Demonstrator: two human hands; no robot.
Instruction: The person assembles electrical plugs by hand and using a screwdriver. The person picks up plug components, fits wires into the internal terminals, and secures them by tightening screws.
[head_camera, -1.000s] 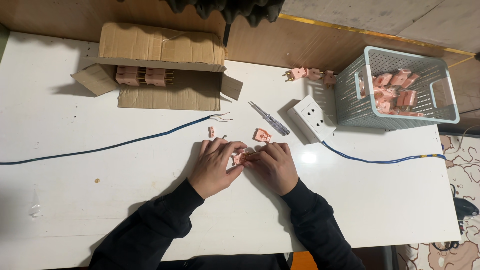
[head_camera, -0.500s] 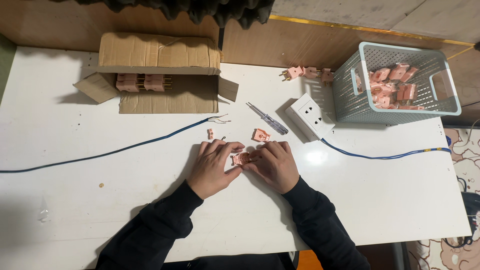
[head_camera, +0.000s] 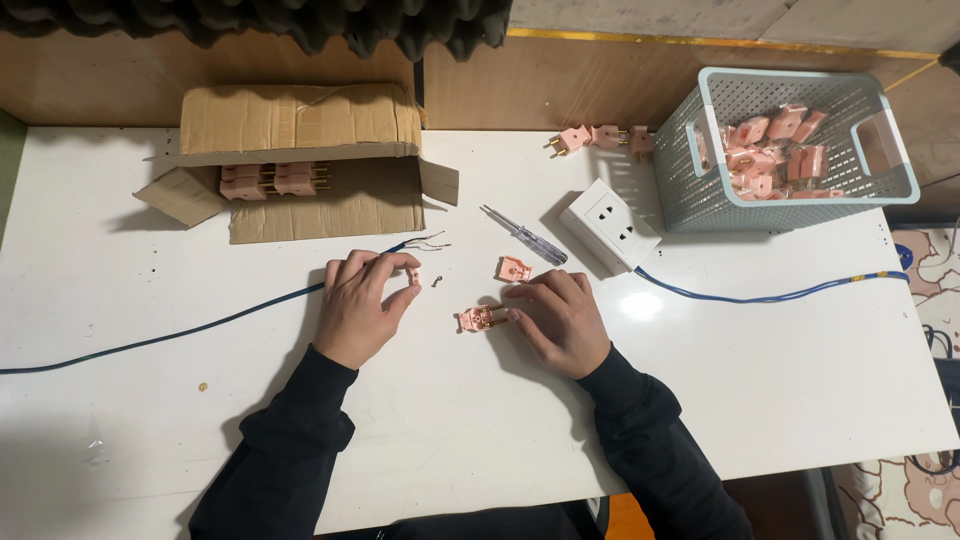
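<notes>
On the white counter (head_camera: 700, 380) the left hand (head_camera: 362, 305) pinches a small pink plastic plug piece (head_camera: 413, 275) between thumb and forefinger, just near the stripped end of the long blue cable (head_camera: 180, 335). The right hand (head_camera: 560, 315) lies flat, its fingertips pressing on an opened pink plastic plug body with brass pins (head_camera: 476, 319) that rests on the counter between the two hands. I judge both parts light, stiff and slick, small enough to skid or flip; the body is best held by its flat sides, clear of the pins.

One pink plug cover (head_camera: 515, 268) lies just beyond the right hand, and one tiny dark screw (head_camera: 438, 281) beside the left. One clear-handled screwdriver (head_camera: 525, 236) lies farther off, next to one white square wall socket (head_camera: 609, 224) trailing a second blue cable (head_camera: 760, 296). Three assembled pink plugs (head_camera: 600, 138) sit in a row at the far edge. One pale grey plastic basket (head_camera: 690, 150) at far right holds many more, too jumbled to count; one open brown cardboard box (head_camera: 300, 120) at far left shows two.
</notes>
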